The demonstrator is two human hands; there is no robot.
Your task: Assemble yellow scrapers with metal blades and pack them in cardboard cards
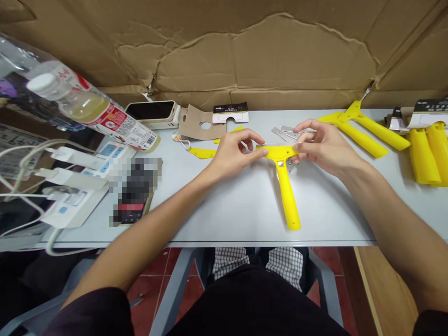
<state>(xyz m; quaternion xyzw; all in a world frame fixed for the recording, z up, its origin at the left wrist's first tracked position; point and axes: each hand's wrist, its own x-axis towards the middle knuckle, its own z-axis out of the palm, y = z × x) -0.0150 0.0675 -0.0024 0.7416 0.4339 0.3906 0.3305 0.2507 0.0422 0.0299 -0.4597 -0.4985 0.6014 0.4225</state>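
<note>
Yellow scraper held at both ends of its head

The scraper (pixel 289 200) is held between the two hands, its head spanning the gap and its handle pointed toward the wearer. Its left end is pinched by the left grip (pixel 234 151), thumb and forefinger nearly closed; its right end is pinched by the right grip (pixel 324 145), thumb against the edge, the other fingers loosely curled.

Beside the handle, small metal parts (pixel 290 171) are partly covered, so their number cannot be told. Behind the head, at least two blades (pixel 280 134) can be counted. Two yellow strips (pixel 202 153) are seen near the left grip. Two more scrapers (pixel 362 133) are laid beyond the right grip, and two packaged handles (pixel 425 154) are placed farther right.

On the pale surface (pixel 217 210), one bottle (pixel 105 114), one power strip (pixel 77 200) and one pixelated phone (pixel 135 191) are set to the left. The rear is walled by creased cardboard (pixel 245 56); below, red floor tiles (pixel 149 289) are shown.
</note>
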